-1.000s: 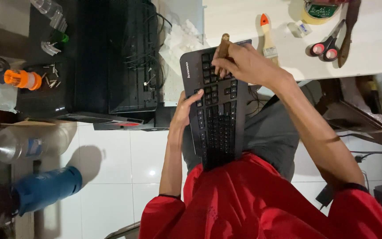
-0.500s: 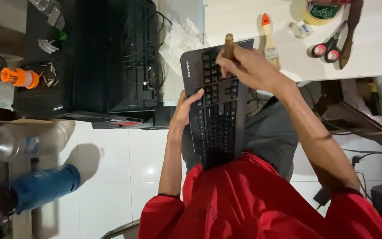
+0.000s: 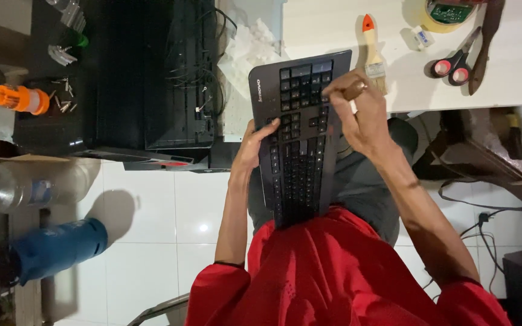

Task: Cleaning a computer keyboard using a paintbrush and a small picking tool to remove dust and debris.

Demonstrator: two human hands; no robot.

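Note:
A black keyboard (image 3: pixel 297 151) lies lengthwise on my lap, its far end resting against the white table (image 3: pixel 515 72). My left hand (image 3: pixel 252 148) grips its left edge, thumb on the keys. My right hand (image 3: pixel 360 118) hovers over the keys near the far right corner, fingers closed around a small wooden-handled tool (image 3: pixel 354 90), probably a brush; only the brown handle end shows. The working end is hidden under my fingers.
On the table lie a wooden paintbrush with an orange tip (image 3: pixel 373 51), red-handled scissors (image 3: pixel 454 63), a tape roll (image 3: pixel 445 12) and a small eraser (image 3: pixel 421 39). An open black computer case (image 3: pixel 152 78) stands left. An orange-capped bottle (image 3: pixel 22 99), a clear bottle (image 3: pixel 28 184) and a blue bottle (image 3: pixel 58 247) sit at far left.
My right hand has slid from the keyboard's far edge towards me and to the right, tool still in it. The left hand keeps its grip on the keyboard's edge.

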